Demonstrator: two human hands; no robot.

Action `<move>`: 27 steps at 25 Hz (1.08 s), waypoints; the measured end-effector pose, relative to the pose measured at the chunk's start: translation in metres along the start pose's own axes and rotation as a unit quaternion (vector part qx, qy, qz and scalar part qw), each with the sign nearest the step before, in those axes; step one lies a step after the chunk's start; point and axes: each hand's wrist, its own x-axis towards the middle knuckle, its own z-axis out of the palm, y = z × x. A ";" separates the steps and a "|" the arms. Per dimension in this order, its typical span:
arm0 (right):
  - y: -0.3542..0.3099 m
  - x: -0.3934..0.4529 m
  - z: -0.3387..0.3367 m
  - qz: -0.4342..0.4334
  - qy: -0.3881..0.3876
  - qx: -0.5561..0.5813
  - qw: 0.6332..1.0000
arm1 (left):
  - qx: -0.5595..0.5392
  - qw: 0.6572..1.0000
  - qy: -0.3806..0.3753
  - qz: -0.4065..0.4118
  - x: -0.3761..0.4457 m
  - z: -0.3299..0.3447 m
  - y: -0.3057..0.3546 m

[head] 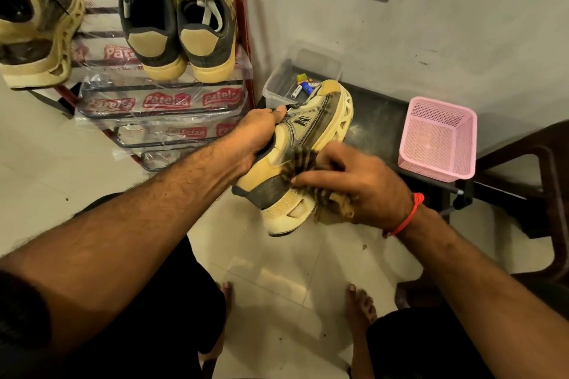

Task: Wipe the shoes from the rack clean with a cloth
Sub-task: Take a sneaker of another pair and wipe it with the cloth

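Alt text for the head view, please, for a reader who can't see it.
A person's left hand holds a yellow-and-grey sneaker while the right hand presses a striped cloth against its side. Three more shoes sit on a red rack behind.

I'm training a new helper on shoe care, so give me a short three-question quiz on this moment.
1. True or false: the right hand presses a striped cloth against the sneaker.
2. Which hand grips the sneaker at its opening? A) left hand B) right hand
3. How many shoes sit on the rack's top shelf in view?

Key
1. True
2. A
3. Three: a dark pair and one tan sneaker at the left edge.
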 end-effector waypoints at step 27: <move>-0.050 0.013 0.032 -0.026 0.018 -0.001 1.000 | 0.023 0.999 0.011 -0.022 -0.009 0.014 -0.002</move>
